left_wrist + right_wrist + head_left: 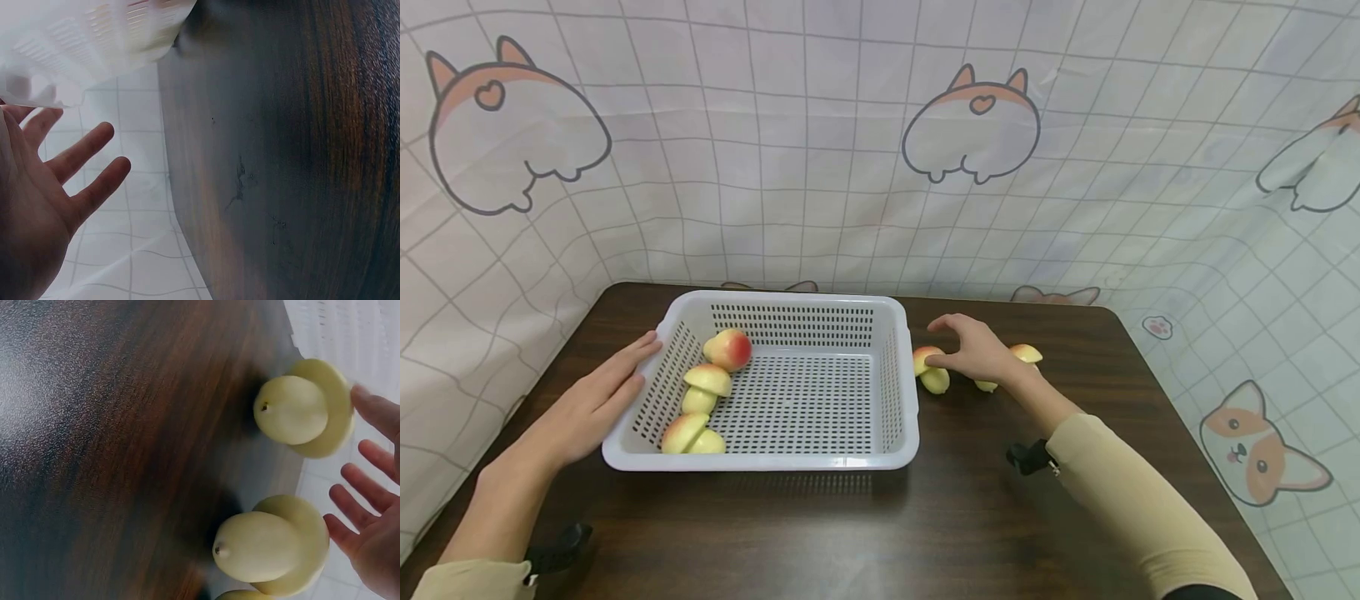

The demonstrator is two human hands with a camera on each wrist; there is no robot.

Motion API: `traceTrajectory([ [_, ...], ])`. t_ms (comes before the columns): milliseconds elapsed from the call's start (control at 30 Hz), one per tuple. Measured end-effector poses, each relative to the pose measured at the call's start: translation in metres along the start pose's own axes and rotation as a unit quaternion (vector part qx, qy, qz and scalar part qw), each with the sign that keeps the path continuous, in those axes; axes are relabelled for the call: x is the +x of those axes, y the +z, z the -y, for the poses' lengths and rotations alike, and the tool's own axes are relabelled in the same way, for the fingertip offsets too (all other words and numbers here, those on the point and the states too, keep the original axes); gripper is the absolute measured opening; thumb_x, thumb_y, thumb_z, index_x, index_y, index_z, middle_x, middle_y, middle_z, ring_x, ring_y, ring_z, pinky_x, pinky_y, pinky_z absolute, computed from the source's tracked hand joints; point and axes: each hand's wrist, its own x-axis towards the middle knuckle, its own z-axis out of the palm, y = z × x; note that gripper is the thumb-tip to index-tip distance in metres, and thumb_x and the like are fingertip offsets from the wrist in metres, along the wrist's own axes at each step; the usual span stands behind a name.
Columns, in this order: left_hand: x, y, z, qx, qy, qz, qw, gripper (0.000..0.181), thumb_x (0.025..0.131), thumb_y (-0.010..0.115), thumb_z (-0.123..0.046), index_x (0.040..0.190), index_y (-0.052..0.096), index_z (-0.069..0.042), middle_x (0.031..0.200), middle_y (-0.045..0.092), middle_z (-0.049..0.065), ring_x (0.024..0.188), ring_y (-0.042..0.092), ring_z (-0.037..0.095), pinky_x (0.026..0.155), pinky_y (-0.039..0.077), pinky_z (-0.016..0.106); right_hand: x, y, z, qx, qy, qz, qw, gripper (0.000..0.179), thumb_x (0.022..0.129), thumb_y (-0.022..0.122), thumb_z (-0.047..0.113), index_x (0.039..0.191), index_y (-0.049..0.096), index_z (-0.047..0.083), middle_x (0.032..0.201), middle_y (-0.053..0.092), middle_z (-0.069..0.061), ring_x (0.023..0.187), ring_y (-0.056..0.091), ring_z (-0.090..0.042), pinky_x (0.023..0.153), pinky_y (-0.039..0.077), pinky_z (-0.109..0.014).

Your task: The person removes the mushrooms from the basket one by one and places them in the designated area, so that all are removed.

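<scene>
My left hand [597, 400] touches the left rim of a white plastic basket [760, 462], its fingers straight. Three toy mushrooms with pale yellow stems and red-orange caps lie along the basket's left side: a back one [727, 349], a middle one [706, 387] and a front one [692, 435]. My right hand [976, 348] hovers right of the basket with fingers spread. Its thumb is at the cap of another mushroom [294, 406]; contact is unclear. A second mushroom [269, 547] lies below the little finger in the right wrist view, and a third yellow piece [244, 595] is cut off there.
The dark wooden table [880, 533] extends in front of the basket and to its right. Behind and at the sides hangs a white grid-patterned cloth [820, 167] with corgi drawings. Black straps [1028, 457] sit at the wrists.
</scene>
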Motion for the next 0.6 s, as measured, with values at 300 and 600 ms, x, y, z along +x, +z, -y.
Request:
traceTrajectory([
  [300,0.0,0.0,0.0,0.002,0.004,-0.006,1.0,0.051,0.11,0.045,-0.02,0.159,0.037,-0.012,0.167,0.027,0.009,0.145,0.036,0.038,0.097,0.013,0.004,-0.005,-0.004,-0.005,0.021,-0.005,0.014,0.9997,0.045,0.094,0.074,0.013,0.135,0.06,0.002,0.138,0.06,-0.013,0.134,0.05,-0.036,0.108,0.038,-0.055],
  [600,0.0,0.0,-0.002,0.008,-0.006,0.003,1.0,0.052,0.11,0.045,-0.023,0.161,0.035,-0.014,0.168,0.026,0.008,0.137,0.042,0.045,0.094,0.017,0.005,-0.005,-0.002,-0.013,-0.014,-0.041,0.036,0.9984,0.036,0.087,0.08,0.006,0.121,0.069,0.006,0.12,0.069,-0.006,0.11,0.061,-0.027,0.095,0.046,-0.048],
])
